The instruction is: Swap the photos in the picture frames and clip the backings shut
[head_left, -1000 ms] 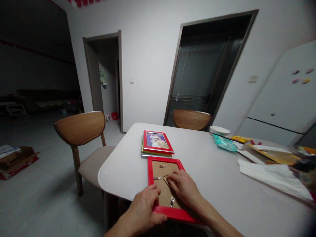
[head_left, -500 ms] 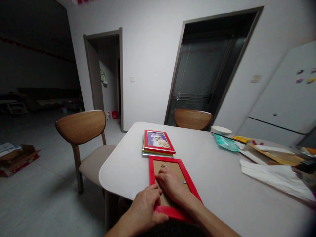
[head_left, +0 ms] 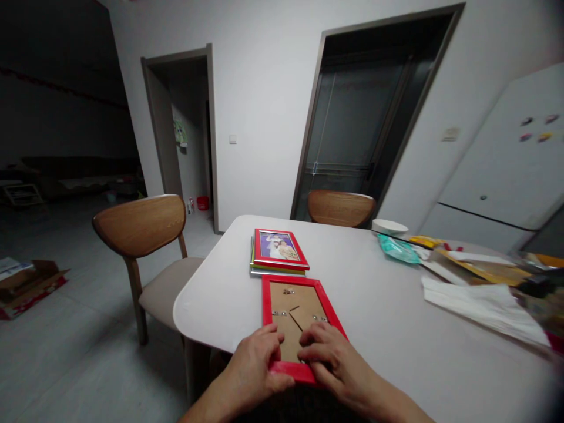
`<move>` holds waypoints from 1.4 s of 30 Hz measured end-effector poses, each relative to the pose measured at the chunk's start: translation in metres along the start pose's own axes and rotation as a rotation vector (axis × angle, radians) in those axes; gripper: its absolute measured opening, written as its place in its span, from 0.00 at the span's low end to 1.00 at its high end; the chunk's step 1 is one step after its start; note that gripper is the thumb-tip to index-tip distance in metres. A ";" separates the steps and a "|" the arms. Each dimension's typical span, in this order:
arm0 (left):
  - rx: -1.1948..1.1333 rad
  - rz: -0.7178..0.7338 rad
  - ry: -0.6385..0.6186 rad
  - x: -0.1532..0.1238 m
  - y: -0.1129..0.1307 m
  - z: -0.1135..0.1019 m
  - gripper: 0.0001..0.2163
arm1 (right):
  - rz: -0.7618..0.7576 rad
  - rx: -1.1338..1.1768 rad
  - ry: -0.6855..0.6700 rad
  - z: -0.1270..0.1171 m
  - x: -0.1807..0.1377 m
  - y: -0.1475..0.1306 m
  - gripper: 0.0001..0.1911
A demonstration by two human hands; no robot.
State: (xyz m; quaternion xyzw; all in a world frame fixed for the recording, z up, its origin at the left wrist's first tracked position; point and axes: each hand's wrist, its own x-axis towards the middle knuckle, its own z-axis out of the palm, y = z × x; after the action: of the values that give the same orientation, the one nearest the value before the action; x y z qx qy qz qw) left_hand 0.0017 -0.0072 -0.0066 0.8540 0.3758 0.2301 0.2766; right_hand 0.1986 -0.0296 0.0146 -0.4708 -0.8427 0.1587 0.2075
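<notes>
A red picture frame (head_left: 328, 305) lies face down at the table's near edge, its brown backing board (head_left: 282, 301) showing. Metal clips sit along its sides and top, and a dark slanted slit marks its middle. My left hand (head_left: 258, 361) grips the near left corner, fingers over the side and thumb at the near edge. At the near right part, my right hand (head_left: 335, 358) is closed, its bent fingers pressing on the board and near rim; what lies under the fingertips is hidden. Just beyond is a stack of frames, topped by a red photo frame (head_left: 282, 264) face up.
The white table (head_left: 365, 317) carries a teal plastic packet (head_left: 399, 249), a white bowl (head_left: 390, 227), white paper (head_left: 480, 302) and yellow packaging on the right. Wooden chairs stand at the left (head_left: 145, 226) and far side (head_left: 341, 208). An open cardboard box (head_left: 33, 285) is on the floor.
My right hand has moved from the upper middle of the backing board down to its near right part, uncovering the slit and the left clip. My left hand keeps its hold on the corner.
</notes>
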 end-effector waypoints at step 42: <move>0.134 0.074 -0.189 0.012 0.020 0.023 0.21 | 0.541 0.327 0.530 -0.023 0.042 0.070 0.15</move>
State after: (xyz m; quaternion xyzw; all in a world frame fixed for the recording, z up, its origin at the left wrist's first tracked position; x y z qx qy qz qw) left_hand 0.0329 -0.0158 -0.0087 0.9018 0.3308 0.1328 0.2443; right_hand 0.2415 0.0434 0.0101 -0.6608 -0.5694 0.2127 0.4403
